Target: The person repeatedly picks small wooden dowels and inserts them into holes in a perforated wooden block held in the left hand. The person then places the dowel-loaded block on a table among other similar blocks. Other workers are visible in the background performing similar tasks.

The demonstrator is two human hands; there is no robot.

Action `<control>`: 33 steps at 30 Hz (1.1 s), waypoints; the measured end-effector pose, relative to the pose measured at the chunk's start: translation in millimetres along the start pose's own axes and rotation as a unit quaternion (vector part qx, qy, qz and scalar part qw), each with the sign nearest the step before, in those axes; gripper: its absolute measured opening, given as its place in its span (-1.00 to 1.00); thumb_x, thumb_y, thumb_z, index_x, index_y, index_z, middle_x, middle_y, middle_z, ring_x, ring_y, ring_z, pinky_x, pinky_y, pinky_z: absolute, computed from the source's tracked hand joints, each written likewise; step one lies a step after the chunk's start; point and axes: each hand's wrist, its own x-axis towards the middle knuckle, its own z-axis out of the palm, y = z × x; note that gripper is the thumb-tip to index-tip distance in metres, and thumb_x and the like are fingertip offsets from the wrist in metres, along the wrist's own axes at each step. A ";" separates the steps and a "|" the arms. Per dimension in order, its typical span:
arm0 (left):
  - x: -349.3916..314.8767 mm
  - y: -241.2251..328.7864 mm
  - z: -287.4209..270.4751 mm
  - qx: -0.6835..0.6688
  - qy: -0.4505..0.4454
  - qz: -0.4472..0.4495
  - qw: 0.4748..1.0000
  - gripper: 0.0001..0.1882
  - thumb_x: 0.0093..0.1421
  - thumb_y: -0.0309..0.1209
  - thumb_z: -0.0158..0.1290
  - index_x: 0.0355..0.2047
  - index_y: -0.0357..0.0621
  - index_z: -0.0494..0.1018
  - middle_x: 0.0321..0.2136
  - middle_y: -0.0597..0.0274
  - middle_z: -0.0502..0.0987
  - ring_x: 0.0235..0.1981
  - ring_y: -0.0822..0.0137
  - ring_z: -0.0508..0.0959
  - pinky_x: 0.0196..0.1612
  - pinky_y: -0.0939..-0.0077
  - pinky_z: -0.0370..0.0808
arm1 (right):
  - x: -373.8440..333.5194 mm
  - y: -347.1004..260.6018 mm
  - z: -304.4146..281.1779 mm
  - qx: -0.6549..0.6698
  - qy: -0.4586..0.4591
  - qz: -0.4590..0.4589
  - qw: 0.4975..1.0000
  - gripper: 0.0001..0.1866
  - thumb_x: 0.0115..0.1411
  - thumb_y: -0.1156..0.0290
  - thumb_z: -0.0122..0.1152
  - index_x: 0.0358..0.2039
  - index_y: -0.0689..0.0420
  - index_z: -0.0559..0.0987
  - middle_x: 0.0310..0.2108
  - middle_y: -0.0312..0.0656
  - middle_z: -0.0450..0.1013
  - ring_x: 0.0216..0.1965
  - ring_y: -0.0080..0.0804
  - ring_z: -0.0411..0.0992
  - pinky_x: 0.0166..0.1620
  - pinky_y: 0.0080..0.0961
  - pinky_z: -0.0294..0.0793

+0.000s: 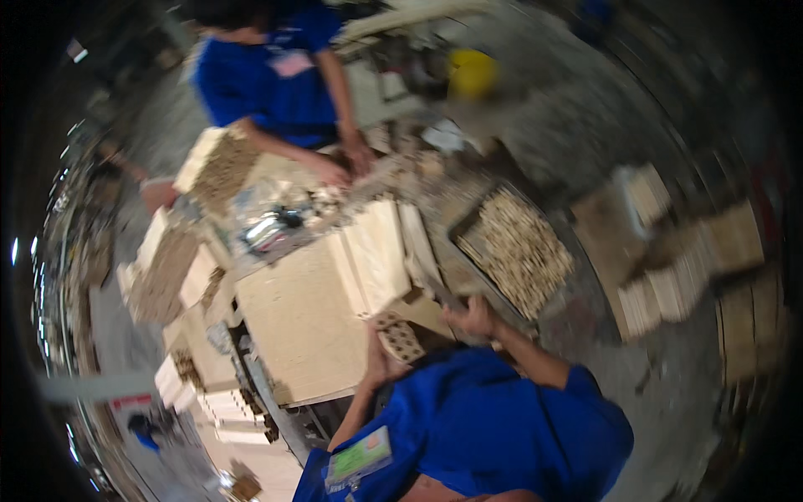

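My left hand (378,358) is closed around the side of a pale wooden block with rows of dark holes in its end (401,338), close to my body. Just to the right, my right hand (473,318) grips a dark, narrow bar-like tool (443,294) that points away toward the left; blur hides its exact kind. Long light wooden boards (372,255) lie on the bench beyond both hands. Near my right hand, a dark tray (492,287) holds a heap of short wooden dowels (520,243).
A co-worker in a blue shirt (276,92) works across the bench (288,314). Stacked wood pieces (159,268) stand at left, more wood stacks (669,289) at right. A yellow round object (473,74) sits at the back.
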 end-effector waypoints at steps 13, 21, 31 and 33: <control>15.6 14.4 -9.7 0.327 0.063 0.083 0.939 0.15 -0.03 -0.41 0.59 0.38 -0.16 -0.02 0.11 0.04 0.48 0.03 0.27 0.59 0.11 0.34 0.64 | 45.3 117.3 -154.7 -0.046 0.350 0.351 0.868 -0.63 0.47 0.23 0.27 0.16 0.17 0.67 -0.01 0.04 0.67 0.00 -0.05 0.67 0.07 -0.04 0.66; 19.7 20.0 6.1 0.270 0.079 -0.037 0.959 0.30 -0.05 -0.05 0.57 0.47 -0.23 -0.07 0.29 -0.05 0.36 0.28 0.13 0.42 0.40 0.04 0.40 | 65.2 151.3 -143.8 -0.070 0.330 0.356 0.871 -0.63 0.44 0.35 0.29 0.18 0.23 0.63 -0.03 0.07 0.65 -0.05 -0.09 0.67 0.03 -0.09 0.70; 47.6 17.1 10.9 0.203 0.005 0.101 0.974 0.19 0.15 -0.29 0.47 0.56 -0.06 -0.15 0.36 -0.15 0.28 0.30 0.01 0.42 0.40 -0.04 0.44 | 57.4 131.4 -125.5 -0.097 0.362 0.206 0.904 -0.61 0.42 0.48 0.22 0.24 0.07 0.56 0.08 -0.02 0.51 0.03 -0.07 0.56 0.01 -0.04 0.62; 54.8 21.1 7.3 0.193 -0.011 0.099 0.976 0.22 0.07 -0.31 0.52 0.51 -0.07 -0.14 0.32 -0.15 0.27 0.26 0.01 0.43 0.38 -0.02 0.44 | 60.8 119.5 -132.3 -0.063 0.307 0.209 0.926 -0.70 0.43 0.44 0.17 0.15 0.12 0.57 0.11 0.00 0.48 0.10 -0.05 0.54 0.08 -0.09 0.61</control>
